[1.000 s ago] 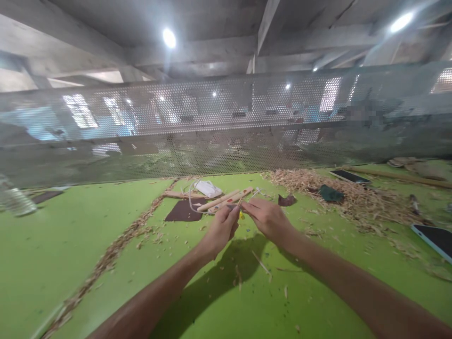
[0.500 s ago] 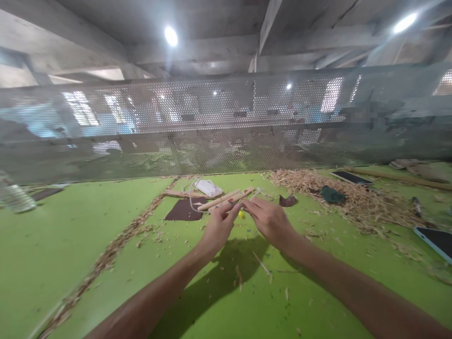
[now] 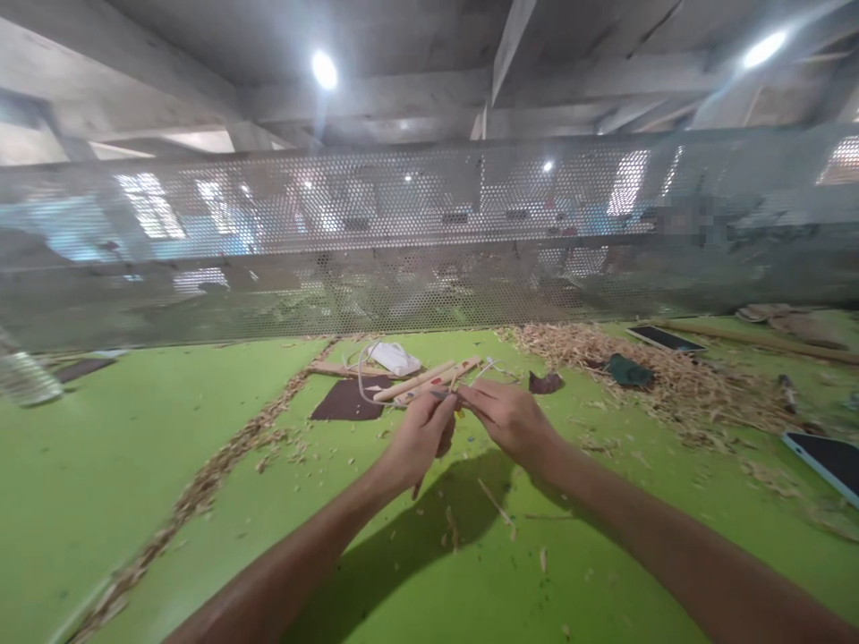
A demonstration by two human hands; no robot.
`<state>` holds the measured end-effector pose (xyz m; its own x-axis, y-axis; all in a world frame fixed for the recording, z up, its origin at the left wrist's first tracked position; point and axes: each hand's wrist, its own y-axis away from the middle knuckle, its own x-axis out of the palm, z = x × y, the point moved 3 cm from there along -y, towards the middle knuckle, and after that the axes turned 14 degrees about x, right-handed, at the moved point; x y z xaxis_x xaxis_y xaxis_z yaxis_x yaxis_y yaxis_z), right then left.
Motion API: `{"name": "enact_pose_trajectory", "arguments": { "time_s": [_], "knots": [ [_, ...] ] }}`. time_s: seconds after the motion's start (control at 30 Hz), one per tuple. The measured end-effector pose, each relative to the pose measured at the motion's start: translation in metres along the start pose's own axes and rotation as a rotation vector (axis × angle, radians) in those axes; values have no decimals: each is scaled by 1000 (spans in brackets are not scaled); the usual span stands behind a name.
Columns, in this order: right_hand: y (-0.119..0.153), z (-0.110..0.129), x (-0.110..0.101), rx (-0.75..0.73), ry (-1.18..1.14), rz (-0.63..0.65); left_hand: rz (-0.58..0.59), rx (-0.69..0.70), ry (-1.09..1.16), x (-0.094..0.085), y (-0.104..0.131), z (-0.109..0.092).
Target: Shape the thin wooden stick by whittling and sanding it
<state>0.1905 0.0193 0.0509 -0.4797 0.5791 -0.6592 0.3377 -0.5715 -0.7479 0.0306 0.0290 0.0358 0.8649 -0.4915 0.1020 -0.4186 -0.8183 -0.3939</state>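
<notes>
My left hand (image 3: 422, 434) and my right hand (image 3: 508, 419) meet fingertip to fingertip above the green table. Both have their fingers pinched together. A small dark, thin piece shows between the fingertips, its kind too small to tell. Below my left palm a narrow brown end (image 3: 417, 489) pokes out; the rest of it is hidden by the hand. Just beyond the fingers lie pale wooden sticks (image 3: 417, 379), one with coloured marks. Close by my right fingertips is a small yellow bit (image 3: 460, 413), partly covered.
Behind the sticks lie a white block with a cord (image 3: 395, 358) and a brown sandpaper-like sheet (image 3: 349, 400). Wood shavings (image 3: 577, 344), a dark green scrap (image 3: 629, 370) and two phones (image 3: 822, 461) are at right. A clear bottle (image 3: 27, 376) stands left. A perforated screen (image 3: 403, 268) closes the back.
My left hand has turned slightly, and a narrow brown end now shows beneath it. The fingertips stay together in nearly the same place. The view has shifted very slightly.
</notes>
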Motion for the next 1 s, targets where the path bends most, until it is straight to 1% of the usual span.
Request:
{"name": "enact_pose_trajectory", "arguments": {
  "time_s": [0.07,0.17,0.27,0.5,0.63,0.8,0.9,1.0],
  "knots": [
    [-1,1,-3,-23,25,-24,-6,14,-19,-1,-1,-1],
    [-2,3,-6,-40,52,-45,-61,49,-100,-2,-2,-2],
    [-2,6,-8,-39,74,-54,-103,89,-180,-2,-2,-4],
    [-2,12,-9,-12,99,-64,-157,155,-317,-8,-2,-5],
    [-2,12,-8,3,83,-76,-164,156,-380,-10,-1,-6],
    [-2,13,-8,4,91,-94,-157,210,-467,-11,-2,-11],
    [-2,13,-9,25,88,-87,-158,242,-514,-12,-4,-13],
    [-2,13,-11,55,115,-54,-157,257,-537,-12,-4,-15]
  ]
}}
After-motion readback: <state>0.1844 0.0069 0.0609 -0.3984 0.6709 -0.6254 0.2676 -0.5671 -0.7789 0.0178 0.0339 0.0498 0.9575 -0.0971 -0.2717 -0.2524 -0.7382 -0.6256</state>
